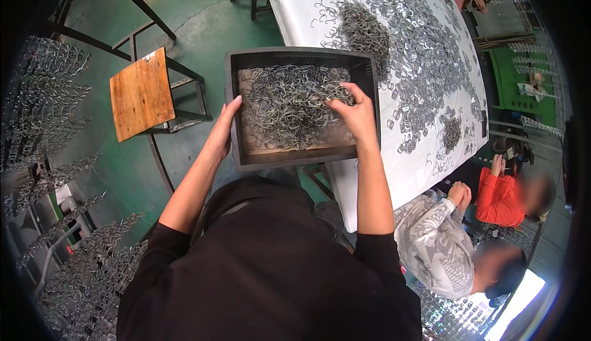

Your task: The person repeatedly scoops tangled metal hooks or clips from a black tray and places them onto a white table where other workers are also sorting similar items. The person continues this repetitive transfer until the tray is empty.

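A black plastic crate [289,159] is in front of my body, beside the table's left edge. Inside lies a tangled heap of small curved metal hooks [286,104], with brownish crate bottom showing around it. My left hand [220,135] grips the crate's left wall, thumb over the rim. Over the right part of the heap, my right hand [359,116] has its thumb and fingers curled around some hooks. Its fingertips are partly lost among the metal.
The white-covered table [357,196] carries a dense pile of hooks [366,33] and many scattered flat metal pieces [425,52]. A wooden-topped stool [143,95] stands left. Racks of hanging metal parts [43,104] line the far left. Several people, including one in grey [431,236], are at right.
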Tool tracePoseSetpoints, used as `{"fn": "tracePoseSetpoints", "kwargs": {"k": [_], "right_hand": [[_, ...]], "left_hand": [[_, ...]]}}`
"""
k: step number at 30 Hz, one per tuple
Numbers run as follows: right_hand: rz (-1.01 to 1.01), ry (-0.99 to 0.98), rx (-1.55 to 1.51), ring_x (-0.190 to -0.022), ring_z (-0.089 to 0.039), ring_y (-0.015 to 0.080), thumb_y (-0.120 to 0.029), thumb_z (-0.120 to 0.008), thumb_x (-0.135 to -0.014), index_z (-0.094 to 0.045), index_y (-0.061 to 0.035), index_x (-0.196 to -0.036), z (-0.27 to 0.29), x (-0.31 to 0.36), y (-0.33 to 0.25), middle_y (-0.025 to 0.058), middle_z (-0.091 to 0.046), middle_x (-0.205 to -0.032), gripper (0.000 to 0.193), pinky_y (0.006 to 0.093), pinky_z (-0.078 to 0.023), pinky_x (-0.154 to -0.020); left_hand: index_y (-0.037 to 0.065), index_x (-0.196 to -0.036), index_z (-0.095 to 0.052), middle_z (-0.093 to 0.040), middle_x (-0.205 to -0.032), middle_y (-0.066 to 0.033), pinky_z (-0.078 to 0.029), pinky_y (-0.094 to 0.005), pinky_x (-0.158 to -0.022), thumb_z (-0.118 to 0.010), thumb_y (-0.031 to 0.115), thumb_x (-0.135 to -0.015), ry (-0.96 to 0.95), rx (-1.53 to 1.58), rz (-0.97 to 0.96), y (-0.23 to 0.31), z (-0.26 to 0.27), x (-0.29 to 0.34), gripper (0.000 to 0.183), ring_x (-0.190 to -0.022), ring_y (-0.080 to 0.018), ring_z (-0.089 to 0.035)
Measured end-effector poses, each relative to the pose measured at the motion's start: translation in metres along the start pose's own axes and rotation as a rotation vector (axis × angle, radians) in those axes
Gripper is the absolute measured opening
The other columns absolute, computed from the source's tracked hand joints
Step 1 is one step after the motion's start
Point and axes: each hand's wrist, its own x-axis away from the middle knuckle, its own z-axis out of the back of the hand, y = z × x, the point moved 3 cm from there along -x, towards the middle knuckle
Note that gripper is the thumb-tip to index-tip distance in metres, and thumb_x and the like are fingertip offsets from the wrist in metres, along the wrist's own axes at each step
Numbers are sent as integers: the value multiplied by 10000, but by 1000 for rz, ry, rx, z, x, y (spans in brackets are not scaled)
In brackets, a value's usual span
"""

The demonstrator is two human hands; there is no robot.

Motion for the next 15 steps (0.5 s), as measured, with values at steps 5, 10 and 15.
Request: {"fn": "tracePoseSetpoints", "kwargs": {"k": [5, 10, 15], "right_hand": [[-14, -70, -282, -812, -633, 136, -48, -749, -694, -618, -1, -1094, 24, 18, -22, 79, -684, -923, 423, 262, -505, -736], [13, -79, -356, -799, -628, 111, -19, -739, -713, -615, 0, -1082, 39, 28, -39, 63, -688, -924, 390, 251, -513, -723], [-129, 63, 14, -931, -627, 205, -241, -802, -610, -674, -57, -1065, 0, 1, 6, 138, -678, -1009, 507, 315, -476, -838]], "left_hand": [[-46, -1481, 73, -87, -1564, -196, -82, -374, -1164, -635, 681, -740, -23, 30, -1, -1, 2, 0, 1256, -1451, -262, -91], [46, -1339, -474, -564, -1270, -97, -444, -327, -955, -605, 592, -831, 101, 75, -2, 4, -3, 7, 757, -1111, -207, -566], [86, -1338, -478, -539, -1299, -81, -361, -350, -1035, -587, 569, -860, 23, 112, -8, 15, -18, 18, 688, -1185, -213, -508]]}}
